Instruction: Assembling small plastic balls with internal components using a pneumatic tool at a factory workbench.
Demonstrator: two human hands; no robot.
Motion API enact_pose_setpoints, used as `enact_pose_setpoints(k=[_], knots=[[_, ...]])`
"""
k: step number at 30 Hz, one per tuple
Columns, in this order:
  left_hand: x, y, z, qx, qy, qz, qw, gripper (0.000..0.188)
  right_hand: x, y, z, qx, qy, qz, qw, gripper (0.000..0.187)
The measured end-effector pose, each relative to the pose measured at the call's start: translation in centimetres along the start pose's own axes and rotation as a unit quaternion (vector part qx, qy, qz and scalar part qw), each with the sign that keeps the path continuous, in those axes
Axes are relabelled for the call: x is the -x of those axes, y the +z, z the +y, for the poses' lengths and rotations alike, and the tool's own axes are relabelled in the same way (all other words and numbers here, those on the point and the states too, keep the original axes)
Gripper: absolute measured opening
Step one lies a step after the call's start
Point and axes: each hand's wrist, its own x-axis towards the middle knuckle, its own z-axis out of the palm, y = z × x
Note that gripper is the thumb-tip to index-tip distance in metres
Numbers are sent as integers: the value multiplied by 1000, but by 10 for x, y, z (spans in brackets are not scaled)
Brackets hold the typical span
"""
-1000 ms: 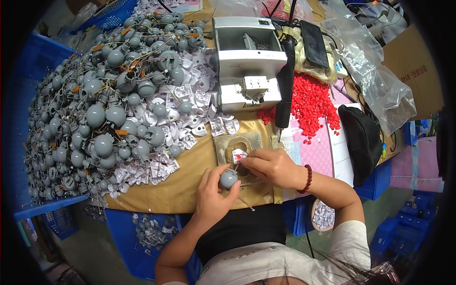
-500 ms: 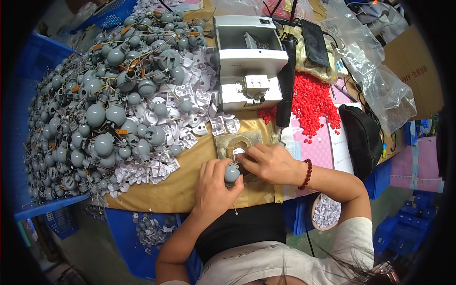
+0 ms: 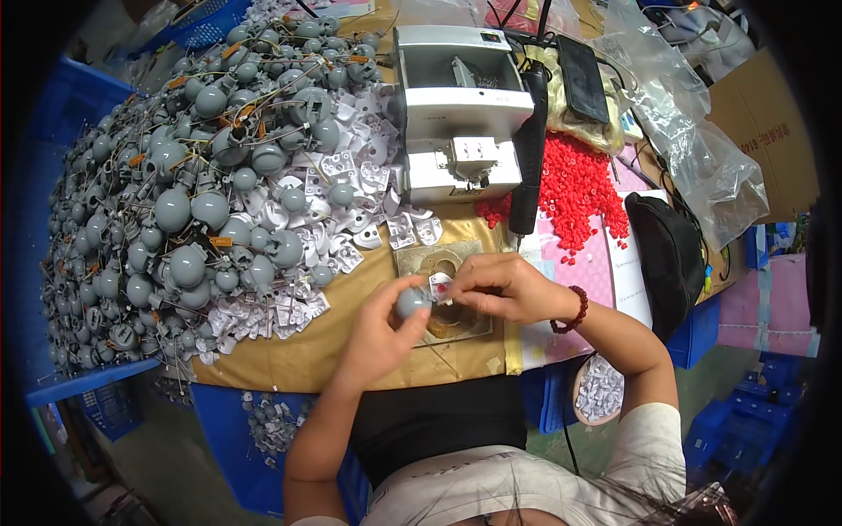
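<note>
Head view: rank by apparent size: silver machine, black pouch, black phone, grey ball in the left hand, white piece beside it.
Largest to smallest:
1. Silver machine
2. Black pouch
3. Black phone
4. Grey ball, partly covered by the left hand
5. White piece

On my feed, I can't make out the red bit [image 3: 443,288] by the right hand [image 3: 510,287]; the left hand [image 3: 382,329] partly hides the grey ball [image 3: 410,303]; the lower edge crops the shirt [image 3: 491,486].
</note>
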Motion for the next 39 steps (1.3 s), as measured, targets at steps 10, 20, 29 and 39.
enact_pose_setpoints(k=[10, 20, 29, 39], knots=[[-26, -4, 9, -221, 98, 49, 969, 42, -2, 8, -20, 374, -86, -44, 922, 32], [-5, 16, 3, -384, 262, 66, 883, 41, 6, 25, -28, 423, -55, -76, 901, 29], [1, 29, -8, -541, 326, 87, 770, 39, 34, -9, -17, 185, 55, 62, 979, 33], [-4, 24, -13, -499, 349, 66, 791, 38, 63, 2, 5, 235, 88, 97, 963, 41]])
